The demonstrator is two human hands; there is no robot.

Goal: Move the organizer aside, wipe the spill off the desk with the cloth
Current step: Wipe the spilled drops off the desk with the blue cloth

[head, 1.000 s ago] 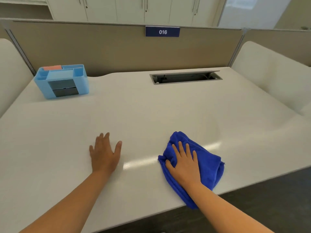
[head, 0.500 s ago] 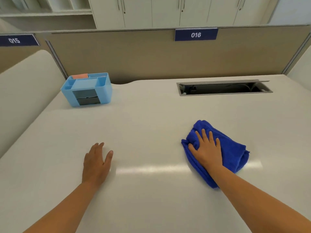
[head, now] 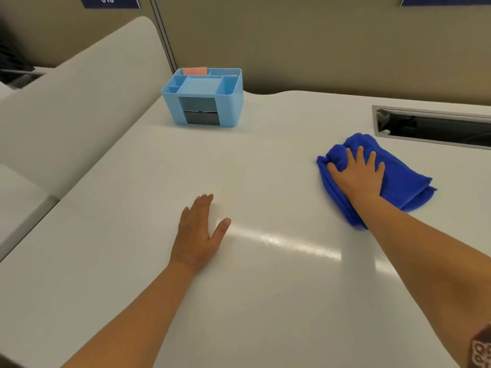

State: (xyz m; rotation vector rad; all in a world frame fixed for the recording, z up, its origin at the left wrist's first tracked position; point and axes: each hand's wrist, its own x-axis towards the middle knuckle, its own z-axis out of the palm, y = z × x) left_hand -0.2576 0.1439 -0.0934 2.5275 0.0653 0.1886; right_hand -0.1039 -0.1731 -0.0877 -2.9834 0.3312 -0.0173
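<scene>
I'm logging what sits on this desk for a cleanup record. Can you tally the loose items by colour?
Light blue: 1, the desk organizer
Dark blue: 1, the cloth under the right hand
Pink: 1, a pad in the organizer
Total: 3

A dark blue plate (head: 109,1) on the partition, left of the light blue organizer (head: 203,98), reads "015" in white, partly cropped.

You face an office workstation: numbered partition (head: 318,43) behind the table (head: 265,288), cable tray (head: 435,128) set into it.
</scene>
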